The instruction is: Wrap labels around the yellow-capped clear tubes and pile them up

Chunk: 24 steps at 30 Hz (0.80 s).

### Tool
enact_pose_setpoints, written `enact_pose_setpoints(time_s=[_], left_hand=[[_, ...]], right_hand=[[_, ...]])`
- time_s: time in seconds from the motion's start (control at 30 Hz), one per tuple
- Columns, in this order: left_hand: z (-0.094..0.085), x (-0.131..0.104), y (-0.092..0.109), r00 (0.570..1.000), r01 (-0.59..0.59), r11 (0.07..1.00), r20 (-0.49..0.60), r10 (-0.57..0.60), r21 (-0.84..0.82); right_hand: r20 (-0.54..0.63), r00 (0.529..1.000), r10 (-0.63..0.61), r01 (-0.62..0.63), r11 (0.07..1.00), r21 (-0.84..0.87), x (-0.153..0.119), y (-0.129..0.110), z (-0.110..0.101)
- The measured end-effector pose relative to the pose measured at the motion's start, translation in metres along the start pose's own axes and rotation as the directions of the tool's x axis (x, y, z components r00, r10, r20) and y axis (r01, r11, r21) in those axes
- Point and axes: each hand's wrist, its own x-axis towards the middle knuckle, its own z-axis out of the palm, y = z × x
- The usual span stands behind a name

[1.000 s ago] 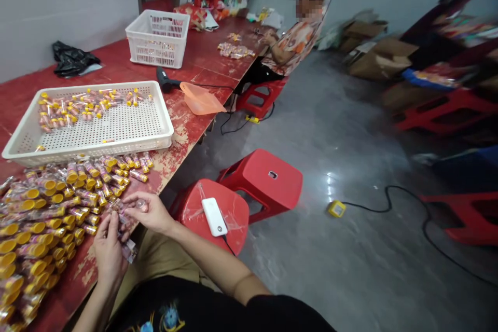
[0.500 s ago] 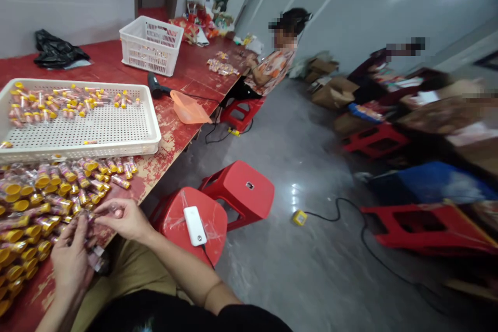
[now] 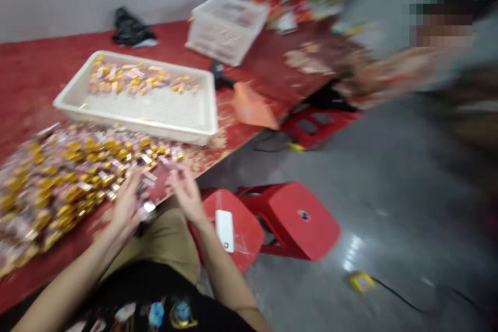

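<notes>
The left hand holds shiny small pieces at the near edge of the desk. The right hand is near, at right; because of blur, I cannot tell its grip. Yellow-capped tubes lie heaped on the left.

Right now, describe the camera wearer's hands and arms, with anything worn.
The left hand and right hand are bare, without gloves; blur hides finer detail. Both forearms are bare too, with no cuffs showing. The black top bears blue, flower-like motifs.
</notes>
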Motion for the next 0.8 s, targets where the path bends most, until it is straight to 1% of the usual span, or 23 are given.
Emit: enact_pose_setpoints(time_s=[0.03,0.07,0.1,0.17,0.2,0.27,0.3,0.37,0.47,0.67,0.7,0.73,0.8], left_hand=[[0.002,0.001,0.0,1.0,0.008,0.999,-0.002,-0.008,-0.043],[0.004,0.003,0.001,1.0,0.029,0.996,0.01,-0.028,-0.081],[0.004,0.006,0.001,0.998,0.053,0.992,0.027,-0.05,-0.117],[0.004,0.01,0.003,0.998,0.065,0.983,0.018,-0.063,-0.171],[0.004,0.01,0.004,0.997,0.072,0.979,0.016,-0.07,-0.192],[0.004,0.005,0.005,0.996,0.094,0.971,0.02,-0.092,-0.219],[0.004,0.002,0.005,0.994,0.112,0.968,0.03,-0.108,-0.223],[0.004,-0.001,0.004,0.989,0.142,0.966,0.061,-0.132,-0.216],[0.003,-0.002,0.002,0.985,0.155,0.97,0.105,-0.138,-0.185],[0.002,-0.005,-0.006,0.987,0.122,0.986,0.117,-0.108,-0.115],[0.001,-0.006,-0.007,0.987,0.112,0.989,0.129,-0.099,-0.098],[0.001,-0.006,-0.007,0.986,0.099,0.992,0.144,-0.087,-0.083],[0.002,-0.006,-0.008,0.983,0.069,0.996,0.175,-0.057,-0.063]], right_hand=[[-0.027,1.0,-0.008,0.009,1.0,0.018,-0.007,0.0,-0.007],[-0.099,0.993,-0.065,0.064,0.998,-0.013,-0.013,0.0,-0.013],[-0.178,0.976,-0.127,0.122,0.992,-0.039,-0.017,0.002,-0.017],[-0.254,0.936,-0.243,0.22,0.969,-0.115,-0.024,0.003,-0.021],[-0.269,0.914,-0.303,0.27,0.95,-0.154,-0.027,0.003,-0.02],[-0.258,0.87,-0.421,0.37,0.902,-0.224,-0.033,0.001,-0.017],[-0.239,0.849,-0.472,0.414,0.874,-0.256,-0.034,-0.001,-0.015],[-0.179,0.823,-0.539,0.476,0.826,-0.302,-0.034,-0.003,-0.012],[-0.117,0.812,-0.572,0.512,0.794,-0.327,-0.03,-0.005,-0.011],[-0.168,0.809,-0.563,0.466,0.79,-0.399,-0.029,-0.003,-0.014],[-0.167,0.815,-0.554,0.458,0.794,-0.401,-0.03,-0.003,-0.015],[-0.148,0.831,-0.536,0.446,0.802,-0.398,-0.032,-0.004,-0.017],[-0.07,0.873,-0.483,0.425,0.823,-0.377,-0.034,-0.005,-0.02]])
